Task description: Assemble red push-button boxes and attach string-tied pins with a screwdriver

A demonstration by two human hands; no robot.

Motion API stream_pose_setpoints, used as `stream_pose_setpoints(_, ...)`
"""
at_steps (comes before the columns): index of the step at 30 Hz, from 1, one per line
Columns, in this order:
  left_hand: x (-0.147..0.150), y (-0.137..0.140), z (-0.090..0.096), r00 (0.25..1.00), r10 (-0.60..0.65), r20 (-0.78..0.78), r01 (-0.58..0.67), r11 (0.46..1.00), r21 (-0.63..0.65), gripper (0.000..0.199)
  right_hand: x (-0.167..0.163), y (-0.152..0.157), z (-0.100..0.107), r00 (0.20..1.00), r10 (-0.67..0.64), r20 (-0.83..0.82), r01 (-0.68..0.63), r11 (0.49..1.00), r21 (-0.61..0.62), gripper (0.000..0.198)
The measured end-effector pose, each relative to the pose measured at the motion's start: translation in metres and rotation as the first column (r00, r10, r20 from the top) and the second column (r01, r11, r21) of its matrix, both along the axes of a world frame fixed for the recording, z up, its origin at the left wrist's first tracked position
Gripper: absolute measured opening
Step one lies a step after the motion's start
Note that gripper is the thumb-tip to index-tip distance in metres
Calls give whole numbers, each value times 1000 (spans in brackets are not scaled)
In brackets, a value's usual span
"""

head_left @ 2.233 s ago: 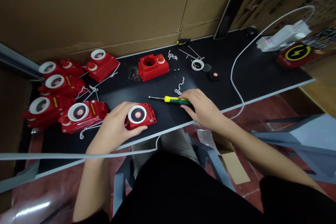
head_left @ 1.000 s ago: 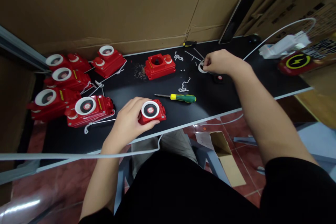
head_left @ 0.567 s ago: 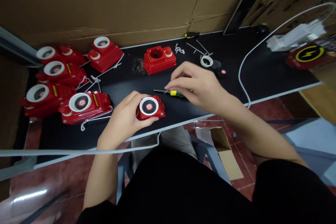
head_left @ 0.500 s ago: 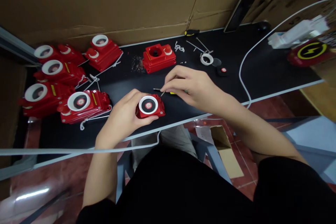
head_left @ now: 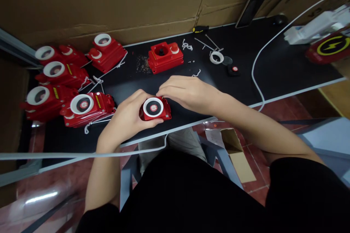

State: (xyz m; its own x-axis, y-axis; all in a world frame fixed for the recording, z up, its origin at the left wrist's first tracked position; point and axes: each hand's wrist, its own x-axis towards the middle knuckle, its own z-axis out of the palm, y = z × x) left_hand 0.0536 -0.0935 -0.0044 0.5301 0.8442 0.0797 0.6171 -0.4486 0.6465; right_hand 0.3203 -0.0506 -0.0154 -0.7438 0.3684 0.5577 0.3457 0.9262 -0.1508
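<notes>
My left hand (head_left: 124, 118) is wrapped round a red box-shaped device (head_left: 167, 111) near the table's front edge. Facing up on it is a white ring (head_left: 145, 113) around a black disc (head_left: 153, 108) with a red and white centre. My right hand (head_left: 188, 93) reaches over from the right, its fingertips pressed together at the device's upper right edge. Whatever those fingers hold is hidden beneath the hand. Just beyond stands another red device (head_left: 165, 60) with an open round socket, and a short white cord (head_left: 197, 73) lies beside my right hand.
Several red devices (head_left: 84, 111) with white rings and cords crowd the table's left side. Toward the back right lie a yellow-black screwdriver (head_left: 200, 29), a loose white ring (head_left: 216, 57) and a black disc piece (head_left: 233, 70). A white cable (head_left: 254, 62) crosses the right side.
My right hand has moved left and closer onto the device; the thin metal tool seen at its fingertips is now hidden. The short white cord has come into view. My left hand keeps its hold.
</notes>
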Motion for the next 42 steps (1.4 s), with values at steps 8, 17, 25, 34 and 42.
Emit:
stream_pose_setpoints(8,-3,-2,-2,1000,16,25,-15,1000,-5,47,2,-17,-21,964,-139,-225,104,981,-163,23)
stream_pose_setpoints(17,-3,-2,1,999,20,27,-19,999,-36,49,-8,-13,-21,925,-133,-357,-67,866,-496,13)
stream_pose_setpoints(25,-4,-2,-1,999,7,47,-6,1000,-16,47,-13,-16,-26,932,-123,-340,16,953,-301,9)
stream_pose_setpoints(34,-4,-3,0,1000,-2,28,2,1000,9,46,-17,-21,-23,913,-137,-385,38,966,-254,16)
stream_pose_setpoints(42,-5,2,6,999,-26,-21,26,1000,-12,44,-10,-18,-4,962,-153,-225,49,911,-409,16)
